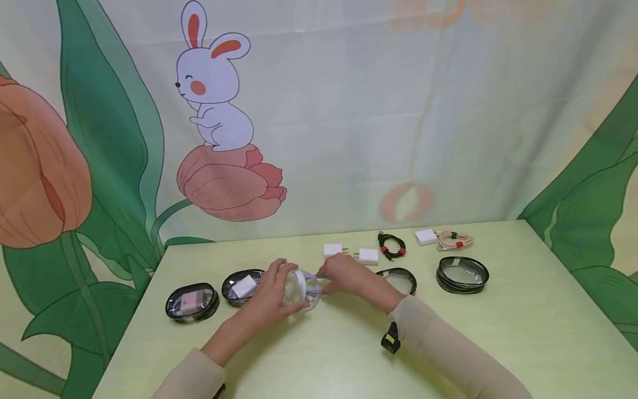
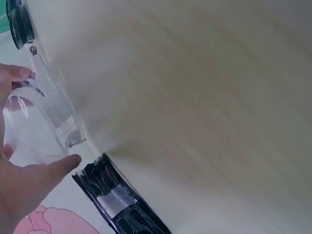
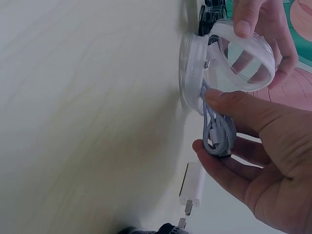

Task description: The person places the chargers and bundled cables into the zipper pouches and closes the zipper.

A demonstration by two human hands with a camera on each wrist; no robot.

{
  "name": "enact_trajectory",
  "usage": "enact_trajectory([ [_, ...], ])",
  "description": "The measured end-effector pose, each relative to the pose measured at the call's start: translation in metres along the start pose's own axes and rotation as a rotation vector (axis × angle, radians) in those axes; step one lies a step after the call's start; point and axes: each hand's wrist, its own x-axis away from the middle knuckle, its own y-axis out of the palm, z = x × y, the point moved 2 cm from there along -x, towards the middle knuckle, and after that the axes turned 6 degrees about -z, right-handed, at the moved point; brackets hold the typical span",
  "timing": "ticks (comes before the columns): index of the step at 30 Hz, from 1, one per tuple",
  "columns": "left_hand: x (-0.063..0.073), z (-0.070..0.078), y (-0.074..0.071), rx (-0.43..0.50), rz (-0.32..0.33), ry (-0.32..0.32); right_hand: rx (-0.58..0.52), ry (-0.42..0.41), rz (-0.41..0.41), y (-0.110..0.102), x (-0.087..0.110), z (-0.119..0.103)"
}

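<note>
My left hand (image 1: 271, 293) grips the raised lid (image 3: 248, 48) of a clear round case with white edging, its thumb and fingers on opposite sides of the rim. The case's base (image 3: 191, 73) stands hinged open below the lid, close over the table. Between the thumb and fingers of my right hand (image 3: 273, 146) is a coiled grey-lavender cable (image 3: 222, 134), one end of its coil right at the case's opening. In the left wrist view, the lid (image 2: 36, 114) shows in front of the left palm, with the right fingertips just beyond it.
Black-rimmed clear cases hold a pink charger (image 1: 191, 302) and a white charger (image 1: 244, 286) at left. Two more black-rimmed cases (image 1: 462, 275) lie at right, one partly behind the right forearm. White plugs (image 1: 369, 256), a black cable (image 1: 392, 246) and a pink cable (image 1: 454, 240) lie behind.
</note>
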Motion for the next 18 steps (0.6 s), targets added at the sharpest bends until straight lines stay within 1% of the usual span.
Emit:
enact_trajectory([
  [3,0.0019,-0.0018,-0.0014,0.031,-0.004,0.008,0.0,0.009,-0.004,-0.0003,0.0023,0.0007],
  [6,0.0033,-0.0026,-0.0024,0.046,0.002,0.038,0.0,0.013,-0.005,-0.0008,0.0035,0.0013],
  [8,0.0037,-0.0021,-0.0023,0.048,0.006,0.05,-0.022,0.013,-0.003,-0.0012,0.0034,0.002],
  [11,0.0027,-0.0001,-0.0014,0.051,0.016,0.063,-0.105,0.013,0.003,-0.002,0.0027,0.0031],
  [16,-0.0001,0.0028,0.0002,0.058,0.013,0.05,-0.293,0.007,0.03,-0.0011,-0.0005,0.0043],
  [18,-0.0005,0.0028,0.0011,0.058,0.016,0.057,-0.356,0.032,0.037,0.0002,-0.0018,0.0048],
])
